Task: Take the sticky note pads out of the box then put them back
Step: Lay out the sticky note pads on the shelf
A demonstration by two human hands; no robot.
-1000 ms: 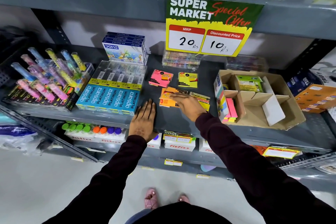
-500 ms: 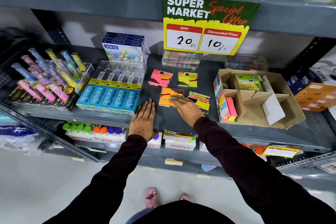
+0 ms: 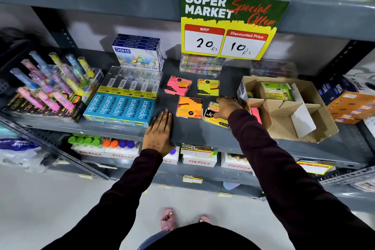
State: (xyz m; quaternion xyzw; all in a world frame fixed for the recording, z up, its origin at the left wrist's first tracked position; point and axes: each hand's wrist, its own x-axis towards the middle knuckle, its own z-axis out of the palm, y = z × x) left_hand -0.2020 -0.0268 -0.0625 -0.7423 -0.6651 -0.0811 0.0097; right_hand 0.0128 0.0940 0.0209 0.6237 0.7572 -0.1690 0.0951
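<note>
Four sticky note pads lie on shelf: pink (image 3: pixel 178 85), yellow (image 3: pixel 208 87), orange (image 3: pixel 189 107), and striped pad (image 3: pixel 215 115) at 3 o'clock of orange. Right hand (image 3: pixel 228 106) w/ fingers curled over striped pad, grip unclear. Left hand (image 3: pixel 159 132) flat, empty. Take-out step; next reach cardboard box (image 3: pixel 304 128) at 3 o'clock for pink pad (image 3: pixel 256 113). Vs 1 s ago: hand shifted right off orange.

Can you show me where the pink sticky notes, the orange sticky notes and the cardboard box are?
pink sticky notes (image 3: pixel 178 85): head view, middle of the wrapped top.
orange sticky notes (image 3: pixel 189 107): head view, middle of the cover.
cardboard box (image 3: pixel 321 115): head view, right wall.
</note>
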